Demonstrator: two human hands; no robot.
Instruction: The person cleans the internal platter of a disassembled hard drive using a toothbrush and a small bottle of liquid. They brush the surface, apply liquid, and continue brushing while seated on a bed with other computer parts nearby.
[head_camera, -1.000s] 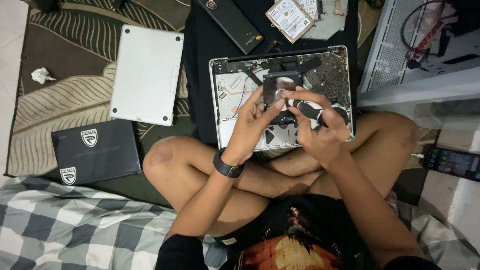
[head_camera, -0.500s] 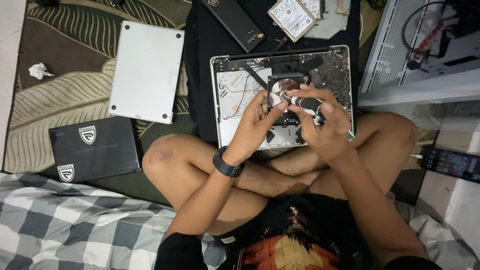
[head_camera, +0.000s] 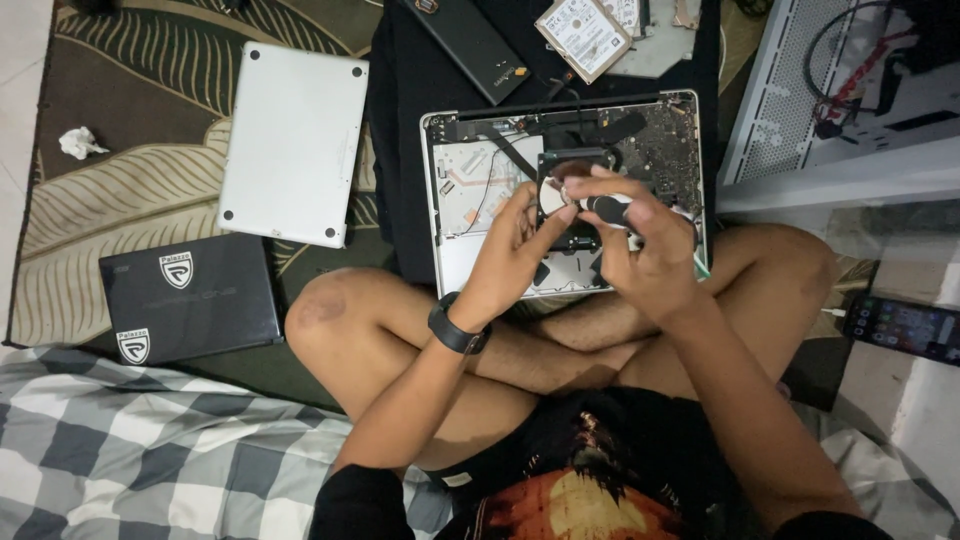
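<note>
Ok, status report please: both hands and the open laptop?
Left hand and right hand over open laptop, right gripping black-and-white tool. Nothing blocking.

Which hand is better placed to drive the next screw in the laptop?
Right, probably. The right hand holds the screwdriver over the open laptop. The left hand holds no tool; its fingertips rest by the tip, better suited to steadying.

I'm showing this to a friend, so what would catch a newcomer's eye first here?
First the opened laptop with its insides bare, lying on a black cloth in front of the person's crossed legs. Both hands meet above it: the left hand steadies a part while the right hand grips a black-handled tool. To the left, the removed silver bottom cover lies on the patterned rug.
</note>
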